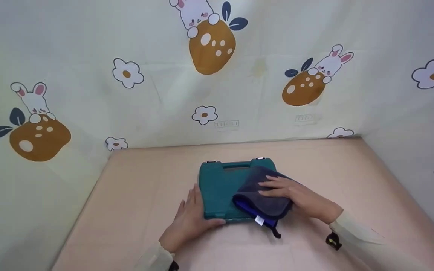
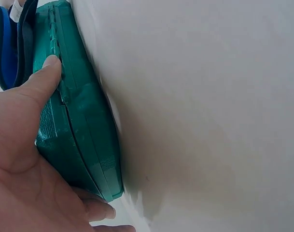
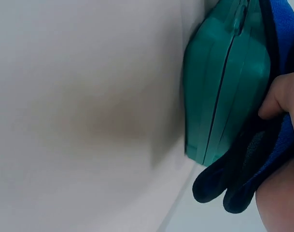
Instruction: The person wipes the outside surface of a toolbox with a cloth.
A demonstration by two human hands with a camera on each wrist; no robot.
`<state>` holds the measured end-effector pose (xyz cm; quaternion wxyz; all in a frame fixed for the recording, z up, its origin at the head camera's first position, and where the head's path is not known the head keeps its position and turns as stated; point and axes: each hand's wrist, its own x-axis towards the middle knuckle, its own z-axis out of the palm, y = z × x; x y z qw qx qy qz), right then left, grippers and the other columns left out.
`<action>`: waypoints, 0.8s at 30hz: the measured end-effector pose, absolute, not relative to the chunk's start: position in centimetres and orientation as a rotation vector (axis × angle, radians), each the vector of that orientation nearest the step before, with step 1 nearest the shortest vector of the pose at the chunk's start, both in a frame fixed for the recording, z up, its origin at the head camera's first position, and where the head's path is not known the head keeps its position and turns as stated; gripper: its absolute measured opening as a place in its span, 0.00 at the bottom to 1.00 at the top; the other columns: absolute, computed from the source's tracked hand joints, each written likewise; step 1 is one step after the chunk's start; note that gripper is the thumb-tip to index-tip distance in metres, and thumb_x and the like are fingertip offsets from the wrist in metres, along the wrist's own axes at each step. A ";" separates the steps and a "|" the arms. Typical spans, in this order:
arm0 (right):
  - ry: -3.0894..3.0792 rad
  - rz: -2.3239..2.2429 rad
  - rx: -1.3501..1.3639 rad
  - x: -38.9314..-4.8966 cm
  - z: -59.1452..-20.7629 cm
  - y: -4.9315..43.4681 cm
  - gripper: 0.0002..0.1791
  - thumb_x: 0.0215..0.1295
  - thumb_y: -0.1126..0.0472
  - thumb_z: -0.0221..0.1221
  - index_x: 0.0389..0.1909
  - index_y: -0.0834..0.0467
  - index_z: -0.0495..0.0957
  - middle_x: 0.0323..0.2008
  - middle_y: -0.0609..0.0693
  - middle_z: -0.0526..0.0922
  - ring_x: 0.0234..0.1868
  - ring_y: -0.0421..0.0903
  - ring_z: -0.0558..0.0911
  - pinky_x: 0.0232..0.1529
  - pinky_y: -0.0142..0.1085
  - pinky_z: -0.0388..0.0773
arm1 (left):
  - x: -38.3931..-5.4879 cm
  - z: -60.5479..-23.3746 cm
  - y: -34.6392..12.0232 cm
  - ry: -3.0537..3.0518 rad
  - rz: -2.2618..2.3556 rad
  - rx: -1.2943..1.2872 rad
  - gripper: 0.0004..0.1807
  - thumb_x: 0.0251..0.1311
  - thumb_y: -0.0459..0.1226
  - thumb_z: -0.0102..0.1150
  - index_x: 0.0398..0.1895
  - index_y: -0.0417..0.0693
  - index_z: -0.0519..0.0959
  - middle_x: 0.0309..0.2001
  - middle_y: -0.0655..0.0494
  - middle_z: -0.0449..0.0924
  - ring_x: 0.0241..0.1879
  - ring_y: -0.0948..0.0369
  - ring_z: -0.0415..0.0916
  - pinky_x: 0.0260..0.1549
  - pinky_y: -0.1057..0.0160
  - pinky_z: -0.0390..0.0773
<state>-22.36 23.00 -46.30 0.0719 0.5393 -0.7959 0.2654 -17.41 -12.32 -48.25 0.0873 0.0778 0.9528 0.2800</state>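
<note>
A green plastic carrying case (image 1: 217,184) lies flat on the table, handle and latches toward the far side. My left hand (image 1: 190,218) holds its near left corner, fingers along the left side and thumb on the near edge. In the left wrist view the thumb (image 2: 48,72) rests by the seam of the case (image 2: 89,130). On the right part of the lid lies a folded grey cloth (image 1: 266,203) with blue inside, a white tag and a dark loop. My right hand (image 1: 288,192) holds it against the lid, fingers spread on top, thumb at the folds (image 3: 277,137).
A pale pinkish cover lies over the table (image 1: 138,195). Behind it and at both sides hang cream curtains (image 1: 156,94) printed with rabbits, orange fruit and flowers. Dark wrist straps show at both sleeves.
</note>
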 end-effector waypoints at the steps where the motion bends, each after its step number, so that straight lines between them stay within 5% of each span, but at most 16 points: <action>1: -2.376 0.798 1.616 -22.4 -46.4 23.2 0.34 0.64 0.81 0.58 0.70 0.58 0.73 0.70 0.58 0.70 0.71 0.66 0.64 0.70 0.56 0.57 | -17.4 -48.2 -12.3 2.834 0.833 0.227 0.75 0.49 0.68 0.69 0.79 0.31 0.35 0.78 0.31 0.40 0.77 0.41 0.40 0.70 0.35 0.43; 9: -2.578 0.905 1.451 -22.6 -46.7 24.7 0.38 0.66 0.83 0.53 0.73 0.51 0.70 0.75 0.54 0.64 0.75 0.61 0.57 0.74 0.45 0.47 | -17.4 -48.1 -12.2 2.831 0.812 0.200 0.75 0.49 0.68 0.70 0.80 0.33 0.35 0.79 0.34 0.40 0.77 0.42 0.40 0.70 0.35 0.43; 16: -2.624 0.880 1.334 -23.3 -47.0 25.8 0.45 0.59 0.89 0.53 0.73 0.50 0.71 0.75 0.54 0.64 0.74 0.62 0.58 0.68 0.63 0.55 | -17.4 -48.2 -12.1 2.826 0.788 0.175 0.74 0.48 0.69 0.69 0.80 0.35 0.35 0.80 0.36 0.39 0.78 0.42 0.39 0.70 0.36 0.42; 20: -2.763 0.853 1.202 -23.5 -46.9 26.1 0.55 0.49 0.92 0.55 0.74 0.43 0.70 0.76 0.48 0.61 0.76 0.60 0.56 0.67 0.63 0.56 | -17.5 -48.3 -12.2 2.834 0.793 0.188 0.75 0.48 0.69 0.69 0.80 0.35 0.35 0.79 0.35 0.40 0.77 0.42 0.40 0.70 0.35 0.42; 24: -2.855 0.775 1.074 -23.8 -46.7 26.5 0.53 0.49 0.91 0.48 0.73 0.46 0.71 0.75 0.50 0.63 0.74 0.64 0.58 0.66 0.62 0.59 | -17.4 -48.5 -12.3 2.847 0.799 0.215 0.75 0.48 0.69 0.69 0.80 0.33 0.35 0.79 0.35 0.41 0.77 0.42 0.41 0.69 0.35 0.44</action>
